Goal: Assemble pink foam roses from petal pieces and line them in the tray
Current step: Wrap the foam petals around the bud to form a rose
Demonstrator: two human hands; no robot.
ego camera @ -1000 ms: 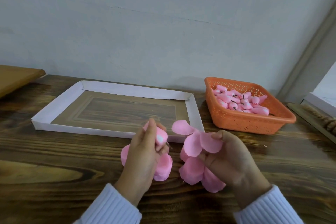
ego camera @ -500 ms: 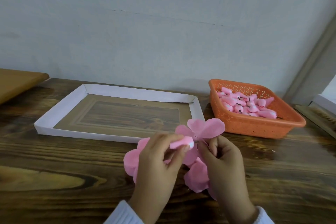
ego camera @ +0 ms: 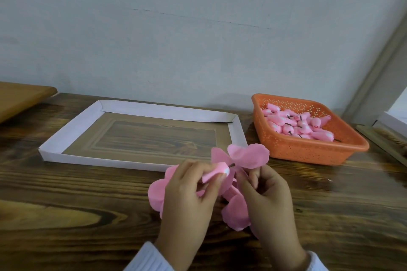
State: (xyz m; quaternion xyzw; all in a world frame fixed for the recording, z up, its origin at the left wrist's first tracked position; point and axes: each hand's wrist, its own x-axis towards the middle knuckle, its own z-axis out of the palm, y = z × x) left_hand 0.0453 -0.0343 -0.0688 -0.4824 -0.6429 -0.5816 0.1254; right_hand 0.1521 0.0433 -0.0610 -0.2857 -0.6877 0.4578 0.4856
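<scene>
Petals (ego camera: 248,154) over wood tbl (ego camera: 88,215), grey wall (ego camera: 176,39)

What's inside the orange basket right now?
The orange basket holds a loose pile of pink foam buds with short dark stems, heaped toward its left and middle. Its floor and anything beneath the pile are covered, so a count isn't possible.
</scene>
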